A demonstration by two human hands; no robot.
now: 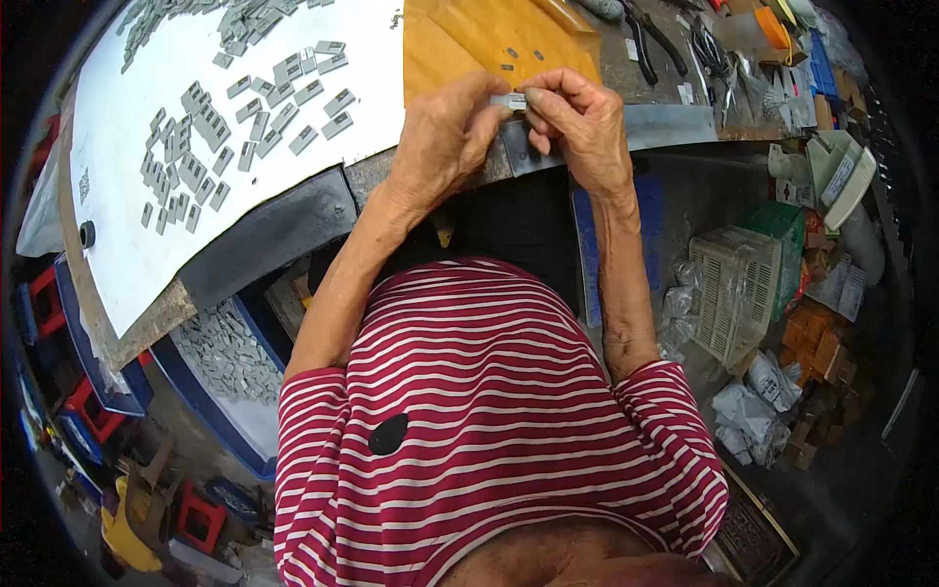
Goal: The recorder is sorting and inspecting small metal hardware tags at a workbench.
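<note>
Over the table's front edge I hold a small grey rectangular piece (510, 101) between both hands. My left hand (442, 137) pinches its left end between thumb and fingers. At its right end, the thumb and forefinger of my right hand (579, 122) press against it; whatever tiny part may be between those fingertips is hidden. Just beyond my hands, a few small dark pieces (508, 67) lie on a yellow-orange sheet (450, 39). To the left, many similar grey pieces (308, 92) are spread over a white sheet (323, 186), some in tight rows.
Pliers (653, 44) with black handles and other tools lie at the back right. A blue bin (220, 416) full of grey pieces stands below the table on the left. On the floor at right are a beige plastic crate (734, 293) and plastic bags (751, 416).
</note>
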